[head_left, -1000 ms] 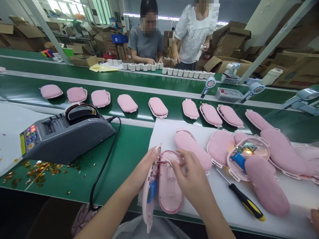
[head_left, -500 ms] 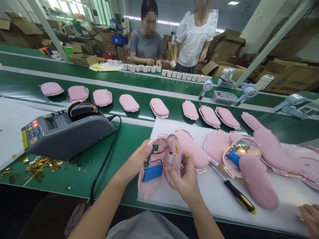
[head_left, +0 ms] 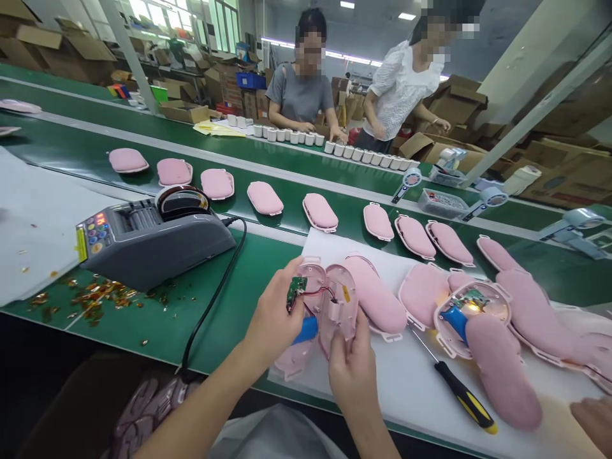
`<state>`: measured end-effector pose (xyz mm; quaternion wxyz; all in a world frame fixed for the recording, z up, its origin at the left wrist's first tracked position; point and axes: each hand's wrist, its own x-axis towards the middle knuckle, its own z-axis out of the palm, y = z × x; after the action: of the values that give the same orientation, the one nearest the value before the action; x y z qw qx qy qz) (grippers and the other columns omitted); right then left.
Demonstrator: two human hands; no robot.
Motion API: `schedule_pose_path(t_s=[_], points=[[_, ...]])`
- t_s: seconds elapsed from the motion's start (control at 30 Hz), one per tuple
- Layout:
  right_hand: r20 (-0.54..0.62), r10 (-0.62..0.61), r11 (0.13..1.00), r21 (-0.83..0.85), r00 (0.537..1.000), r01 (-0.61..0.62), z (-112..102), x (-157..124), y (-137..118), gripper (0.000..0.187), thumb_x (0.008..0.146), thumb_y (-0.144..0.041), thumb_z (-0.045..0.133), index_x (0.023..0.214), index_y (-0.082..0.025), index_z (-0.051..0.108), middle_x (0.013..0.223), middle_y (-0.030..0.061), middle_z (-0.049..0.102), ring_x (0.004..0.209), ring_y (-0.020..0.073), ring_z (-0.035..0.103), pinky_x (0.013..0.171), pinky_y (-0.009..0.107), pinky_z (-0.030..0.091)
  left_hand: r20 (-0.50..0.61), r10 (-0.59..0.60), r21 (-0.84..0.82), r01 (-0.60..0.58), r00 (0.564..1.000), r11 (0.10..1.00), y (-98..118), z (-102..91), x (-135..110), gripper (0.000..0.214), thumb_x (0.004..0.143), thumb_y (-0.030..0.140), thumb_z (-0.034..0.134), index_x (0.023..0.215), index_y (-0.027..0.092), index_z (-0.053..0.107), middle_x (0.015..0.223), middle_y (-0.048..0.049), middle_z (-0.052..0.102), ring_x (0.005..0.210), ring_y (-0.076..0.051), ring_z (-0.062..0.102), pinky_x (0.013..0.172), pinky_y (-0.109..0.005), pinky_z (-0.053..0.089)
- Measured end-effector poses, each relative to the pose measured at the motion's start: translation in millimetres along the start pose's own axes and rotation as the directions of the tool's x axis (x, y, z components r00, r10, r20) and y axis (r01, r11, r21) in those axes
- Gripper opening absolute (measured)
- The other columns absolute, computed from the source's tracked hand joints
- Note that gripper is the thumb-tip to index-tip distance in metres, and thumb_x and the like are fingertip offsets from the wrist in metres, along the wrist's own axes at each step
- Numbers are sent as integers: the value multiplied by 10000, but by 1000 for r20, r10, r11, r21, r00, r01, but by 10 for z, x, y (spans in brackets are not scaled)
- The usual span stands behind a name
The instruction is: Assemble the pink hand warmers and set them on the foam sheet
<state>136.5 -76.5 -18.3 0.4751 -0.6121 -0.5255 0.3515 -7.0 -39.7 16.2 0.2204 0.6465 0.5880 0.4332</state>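
An opened pink plastic casing lies in front of me in two halves joined by thin red and black wires. My left hand [head_left: 275,312] is closed, its fingers gripping a green circuit board [head_left: 297,291] over the left half [head_left: 292,364]. Under those fingers a blue battery [head_left: 307,329] shows in part; the rest is hidden. My right hand [head_left: 352,366] grips the lower end of the other half [head_left: 342,287], thumb on its inner side. That half bears a small piece of amber tape [head_left: 346,294] near its top.
A grey tape dispenser [head_left: 157,239] with a black cable [head_left: 215,299] stands left, amber scraps [head_left: 102,298] beside it. A screwdriver [head_left: 466,396] and more pink casings [head_left: 377,296] lie right. Pink units [head_left: 320,212] line the belt. Another person's hand [head_left: 593,424] is at lower right.
My left hand has moved from the left half's edge over its inside, closing round the circuit board and covering part of the battery. My right hand has shifted slightly lower on its half.
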Motion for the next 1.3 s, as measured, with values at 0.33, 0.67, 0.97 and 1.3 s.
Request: schedule_pose_path(t_s=[0.33, 0.67, 0.97, 1.3], points=[[21, -72, 992, -102, 997, 74, -14, -151, 49, 517, 889, -236, 424, 1402, -193, 381, 1268, 131, 621, 1083, 262, 648, 816, 360, 562, 14, 128, 205, -128, 992, 970, 24, 8, 8, 443, 807, 51, 392, 1026, 234, 731, 1042, -84, 560, 890, -190, 611, 729, -295, 530], [219, 33, 955, 281, 975, -95, -3, -111, -85, 572, 895, -385, 553, 1424, -244, 388, 1483, 74, 421, 1341, 240, 430, 1051, 365, 448, 51, -13, 75, 9, 999, 997, 109, -54, 25, 333, 903, 336, 460, 719, 201, 701, 936, -54, 520, 756, -162, 598, 707, -300, 515], [213, -119, 944, 326, 970, 44, 92, -93, 40, 613, 941, -434, 453, 1491, -236, 269, 1548, 65, 302, 1405, 227, 321, 1135, 416, 321, 19, -56, 235, 50, 998, 971, 203, 109, -24, 566, 885, 149, 384, 1427, 311, 358, 1138, -73, 584, 739, -200, 631, 607, -302, 463], [271, -127, 986, 143, 954, 91, -2, 0, -40, 555, 940, -431, 423, 1436, -182, 391, 1241, 102, 621, 1162, 262, 571, 945, 373, 496, 85, -41, -120, 51, 996, 991, 251, 52, -56, 442, 851, 175, 452, 1288, 231, 485, 1242, -70, 606, 1115, -259, 558, 959, -391, 430]])
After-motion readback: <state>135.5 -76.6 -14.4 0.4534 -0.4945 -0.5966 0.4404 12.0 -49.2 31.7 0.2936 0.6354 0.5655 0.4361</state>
